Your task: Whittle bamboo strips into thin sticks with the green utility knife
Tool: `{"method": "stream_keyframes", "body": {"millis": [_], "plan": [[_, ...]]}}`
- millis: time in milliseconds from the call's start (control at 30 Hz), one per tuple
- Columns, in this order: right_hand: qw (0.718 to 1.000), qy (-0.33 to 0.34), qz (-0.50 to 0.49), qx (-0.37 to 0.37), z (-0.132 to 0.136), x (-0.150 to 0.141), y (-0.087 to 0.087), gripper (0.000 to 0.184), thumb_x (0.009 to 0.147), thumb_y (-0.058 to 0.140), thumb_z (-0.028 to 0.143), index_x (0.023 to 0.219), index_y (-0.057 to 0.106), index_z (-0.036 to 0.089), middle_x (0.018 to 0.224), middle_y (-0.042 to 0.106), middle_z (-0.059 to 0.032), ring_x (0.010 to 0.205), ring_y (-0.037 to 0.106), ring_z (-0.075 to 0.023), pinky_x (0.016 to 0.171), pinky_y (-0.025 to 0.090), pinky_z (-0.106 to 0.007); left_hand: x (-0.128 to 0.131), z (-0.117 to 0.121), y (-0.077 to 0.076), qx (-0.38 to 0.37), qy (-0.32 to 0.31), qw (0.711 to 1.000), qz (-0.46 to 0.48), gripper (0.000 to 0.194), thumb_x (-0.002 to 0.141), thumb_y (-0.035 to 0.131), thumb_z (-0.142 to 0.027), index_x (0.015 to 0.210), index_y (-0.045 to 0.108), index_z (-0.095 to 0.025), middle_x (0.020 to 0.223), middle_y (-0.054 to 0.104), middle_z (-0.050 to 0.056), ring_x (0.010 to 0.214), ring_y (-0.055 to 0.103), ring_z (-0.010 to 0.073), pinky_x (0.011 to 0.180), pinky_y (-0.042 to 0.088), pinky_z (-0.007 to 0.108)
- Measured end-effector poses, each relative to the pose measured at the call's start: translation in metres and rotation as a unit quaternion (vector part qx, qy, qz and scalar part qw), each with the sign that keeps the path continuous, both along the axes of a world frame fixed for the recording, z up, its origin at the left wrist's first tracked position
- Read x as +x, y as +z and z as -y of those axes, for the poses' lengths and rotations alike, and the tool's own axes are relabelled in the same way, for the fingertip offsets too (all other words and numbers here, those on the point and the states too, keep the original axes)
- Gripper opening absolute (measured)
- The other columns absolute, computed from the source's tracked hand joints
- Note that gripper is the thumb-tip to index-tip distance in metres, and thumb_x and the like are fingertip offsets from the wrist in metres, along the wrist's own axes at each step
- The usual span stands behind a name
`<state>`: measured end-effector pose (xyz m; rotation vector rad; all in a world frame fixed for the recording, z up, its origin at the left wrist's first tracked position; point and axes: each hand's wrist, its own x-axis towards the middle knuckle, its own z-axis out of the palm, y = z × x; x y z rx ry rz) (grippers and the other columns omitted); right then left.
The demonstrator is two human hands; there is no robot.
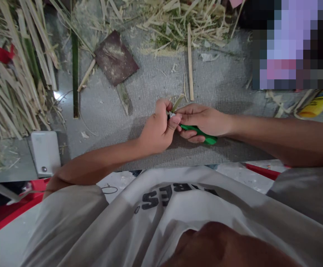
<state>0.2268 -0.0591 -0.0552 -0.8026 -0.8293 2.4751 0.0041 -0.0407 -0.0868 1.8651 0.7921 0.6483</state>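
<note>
Both hands meet over the grey tabletop, close to its front edge. In my right hand (206, 120) is a green-handled cutter knife (197, 132), its handle running back under the palm and its front end pointing toward my left hand. My left hand (159, 129) is closed, thumb and fingers pinching a short bamboo strip (178, 103) that sticks up between the two hands. The left thumb lies by the knife's front end, and the fingers hide most of the blade and the strip's lower part. A thin curled shaving rises just beyond the strip.
Bamboo strips (4, 100) lie piled at the left above a white phone (45, 152). A brown square piece (116, 58) and a single stick (190, 63) lie beyond my hands. Shavings (186, 26) heap at the back. A yellow tube (319, 103) is at the right.
</note>
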Motion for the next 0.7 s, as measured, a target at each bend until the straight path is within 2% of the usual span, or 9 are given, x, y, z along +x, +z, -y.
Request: {"method": "stream_keyframes", "body": {"millis": [133, 233, 300, 367, 500, 700], "plan": [[0.997, -0.076, 0.030, -0.004, 0.012, -0.009, 0.001, 0.047, 0.112, 0.079, 0.056, 0.095, 0.057, 0.018, 0.064, 0.046, 0.0061, 0.045, 0.041, -0.0068, 0.040, 0.040, -0.017, 0.002, -0.001, 0.000, 0.013, 0.007, 1.000, -0.022, 0.052, 0.118, 0.031, -0.077, 0.124, 0.042, -0.026, 0.084, 0.069, -0.001, 0.066, 0.068, 0.0173, 0.061, 0.045, 0.034], [0.987, -0.155, 0.046, 0.028, 0.023, -0.017, -0.002, 0.051, 0.109, 0.082, 0.062, 0.095, 0.057, 0.019, 0.066, 0.048, 0.0055, 0.050, 0.045, -0.0075, 0.043, 0.044, -0.017, 0.002, -0.001, 0.001, 0.015, 0.016, 0.999, -0.028, 0.052, 0.118, 0.032, -0.077, 0.122, 0.043, -0.026, 0.084, 0.070, -0.001, 0.069, 0.071, 0.0182, 0.063, 0.047, 0.034], [0.983, -0.174, 0.044, 0.045, 0.025, -0.019, -0.003, 0.054, 0.109, 0.081, 0.065, 0.095, 0.057, 0.019, 0.066, 0.048, 0.0055, 0.050, 0.045, -0.0078, 0.043, 0.045, -0.017, 0.002, -0.002, 0.002, 0.015, 0.020, 0.999, -0.026, 0.052, 0.118, 0.035, -0.078, 0.120, 0.043, -0.027, 0.083, 0.068, -0.001, 0.070, 0.071, 0.0182, 0.065, 0.047, 0.034], [0.989, -0.139, 0.037, 0.039, 0.021, -0.016, -0.002, 0.052, 0.109, 0.081, 0.063, 0.094, 0.056, 0.019, 0.065, 0.047, 0.0058, 0.049, 0.043, -0.0076, 0.042, 0.043, -0.017, 0.002, -0.003, 0.001, 0.011, 0.015, 1.000, -0.017, 0.051, 0.117, 0.037, -0.078, 0.120, 0.043, -0.027, 0.083, 0.066, -0.002, 0.069, 0.069, 0.0175, 0.065, 0.047, 0.034], [1.000, -0.017, 0.013, -0.008, 0.005, -0.003, 0.002, 0.048, 0.112, 0.079, 0.054, 0.090, 0.057, 0.018, 0.062, 0.044, 0.0059, 0.042, 0.038, -0.0069, 0.037, 0.037, -0.018, 0.001, -0.005, -0.001, 0.032, 0.009, 0.999, 0.001, 0.048, 0.118, 0.040, -0.075, 0.118, 0.041, -0.027, 0.084, 0.061, -0.002, 0.067, 0.063, 0.0159, 0.063, 0.045, 0.033], [1.000, 0.012, 0.009, -0.027, -0.005, 0.008, -0.002, 0.043, 0.114, 0.076, 0.050, 0.091, 0.064, 0.015, 0.060, 0.044, 0.0048, 0.040, 0.039, -0.0076, 0.036, 0.037, -0.019, -0.001, -0.007, -0.004, 0.063, -0.001, 0.998, -0.019, 0.054, 0.117, 0.037, -0.078, 0.120, 0.043, -0.025, 0.085, 0.058, -0.003, 0.062, 0.058, 0.0144, 0.060, 0.038, 0.033]]}}
